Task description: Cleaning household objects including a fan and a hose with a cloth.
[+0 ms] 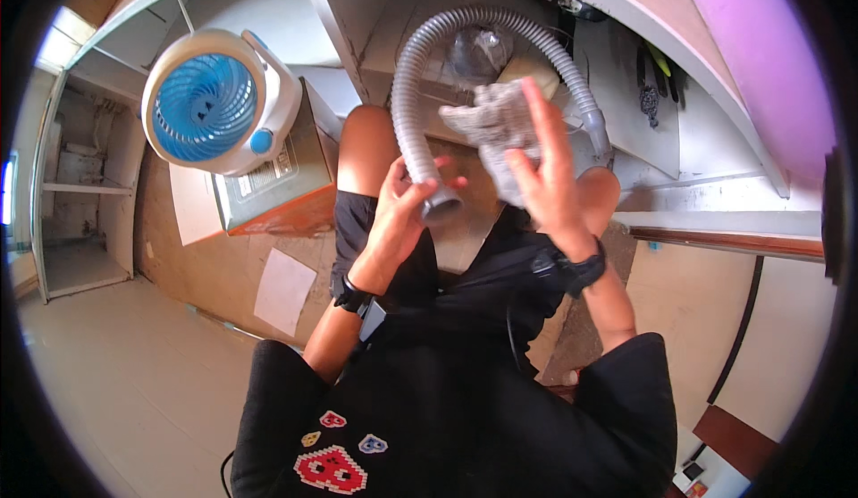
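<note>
A grey corrugated drain hose [493,14] arches up from between my knees and comes down on the right inside the cabinet. Around its smooth open end, my left hand [399,206] grips the hose, thumb on top and fingers behind. My right hand [553,183] holds a grey, crumpled cloth [506,119] just right of the hose end, apart from it. That hand and the cloth are slightly blurred. What the hose's far end joins at the right is hard to make out.
On a box [275,183] at left stands a white and blue fan [208,109]. A paper sheet [285,290] lies on the floor. Behind the hose is a clear plastic-wrapped thing [479,52]. A cabinet edge [724,89] curves along the right, with a purple object [771,62] above.
</note>
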Demonstrator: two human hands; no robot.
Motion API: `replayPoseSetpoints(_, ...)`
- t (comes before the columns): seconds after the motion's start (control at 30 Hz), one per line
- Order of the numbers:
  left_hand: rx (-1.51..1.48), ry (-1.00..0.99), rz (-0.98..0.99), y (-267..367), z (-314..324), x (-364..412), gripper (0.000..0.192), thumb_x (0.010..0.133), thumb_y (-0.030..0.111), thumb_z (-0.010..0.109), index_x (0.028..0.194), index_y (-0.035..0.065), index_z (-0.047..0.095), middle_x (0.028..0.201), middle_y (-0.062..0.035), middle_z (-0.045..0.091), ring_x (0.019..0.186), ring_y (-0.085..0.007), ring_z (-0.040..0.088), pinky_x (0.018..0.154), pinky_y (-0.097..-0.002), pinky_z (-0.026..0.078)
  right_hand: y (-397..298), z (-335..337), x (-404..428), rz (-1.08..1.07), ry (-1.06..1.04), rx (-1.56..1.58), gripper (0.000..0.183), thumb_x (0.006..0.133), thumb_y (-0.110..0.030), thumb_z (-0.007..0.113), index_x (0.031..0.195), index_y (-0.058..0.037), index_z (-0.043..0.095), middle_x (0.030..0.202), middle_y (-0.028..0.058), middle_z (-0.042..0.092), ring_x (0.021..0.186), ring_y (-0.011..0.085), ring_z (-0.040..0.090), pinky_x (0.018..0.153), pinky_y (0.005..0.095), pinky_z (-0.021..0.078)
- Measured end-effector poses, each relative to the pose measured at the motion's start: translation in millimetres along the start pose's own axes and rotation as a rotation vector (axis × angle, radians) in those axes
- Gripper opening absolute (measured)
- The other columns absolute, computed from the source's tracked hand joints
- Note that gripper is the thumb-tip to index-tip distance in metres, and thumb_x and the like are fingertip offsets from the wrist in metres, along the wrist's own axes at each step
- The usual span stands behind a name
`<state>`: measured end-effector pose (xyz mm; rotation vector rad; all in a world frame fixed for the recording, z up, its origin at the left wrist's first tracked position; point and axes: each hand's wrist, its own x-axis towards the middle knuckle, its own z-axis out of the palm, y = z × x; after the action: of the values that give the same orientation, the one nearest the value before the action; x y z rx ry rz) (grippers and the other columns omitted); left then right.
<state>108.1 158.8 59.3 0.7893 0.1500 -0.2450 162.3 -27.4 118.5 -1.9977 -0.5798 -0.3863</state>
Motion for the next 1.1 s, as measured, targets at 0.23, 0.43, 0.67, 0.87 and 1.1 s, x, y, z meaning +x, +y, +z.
replayPoseSetpoints(0.23,0.160,0.189,-0.004,3.7,2.7,-21.9,0.056,0.077,0.009,0.067,0.123,0.0027,0.036,0.106,-0.0076,0.053,0.085,-0.0140,0.058,0.068,-0.0278,0.052,-20.3,52.0,-13.9,0.017,-0.341,0.025,0.070,0.070,0.005,0.059,0.131,-0.0250,0.042,0.115,0.0159,0.043,0.098,0.0348,0.053,0.080,0.0407,0.0471)
replayPoseSetpoints(0.43,0.426,0.152,-0.111,7.9,-14.1,-23.1,0.063,0.071,0.002,0.062,0.127,0.0059,0.033,0.082,-0.0016,0.052,0.055,-0.0049,0.046,0.043,-0.0177,0.036,-12.0,63.0,0.5,0.035,-0.360,0.014,0.065,0.068,-0.003,0.069,0.126,-0.0233,0.045,0.103,0.0115,0.048,0.089,0.0324,0.057,0.074,0.0402,0.0480)
replayPoseSetpoints(0.67,0.330,-0.022,-0.106,24.9,13.0,-30.3,0.066,0.066,-0.001,0.060,0.126,0.0054,0.034,0.078,-0.0009,0.052,0.062,-0.0082,0.054,0.046,-0.0179,0.037,24.3,53.5,48.5,-0.067,-0.122,0.044,0.050,0.074,-0.001,0.062,0.121,-0.0090,0.048,0.104,0.0161,0.058,0.095,0.0309,0.057,0.083,0.0386,0.0452)
replayPoseSetpoints(0.87,0.501,0.178,-0.071,30.9,10.0,-24.9,0.057,0.065,0.000,0.063,0.117,0.0021,0.042,0.088,-0.0020,0.054,0.074,-0.0095,0.055,0.062,-0.0222,0.046,-36.0,54.3,3.2,0.001,-0.282,0.001,0.054,0.068,-0.017,0.069,0.118,-0.0156,0.049,0.095,0.0135,0.052,0.078,0.0302,0.060,0.066,0.0376,0.0506)
replayPoseSetpoints(1.1,0.603,-0.094,-0.072,28.3,8.7,-31.5,0.057,0.066,0.002,0.063,0.118,-0.0005,0.040,0.077,-0.0016,0.050,0.068,-0.0096,0.052,0.063,-0.0226,0.044,20.8,63.3,52.4,0.108,0.015,0.047,0.035,0.077,-0.026,0.068,0.104,-0.0051,0.059,0.089,0.0159,0.063,0.079,0.0274,0.064,0.069,0.0321,0.0505)
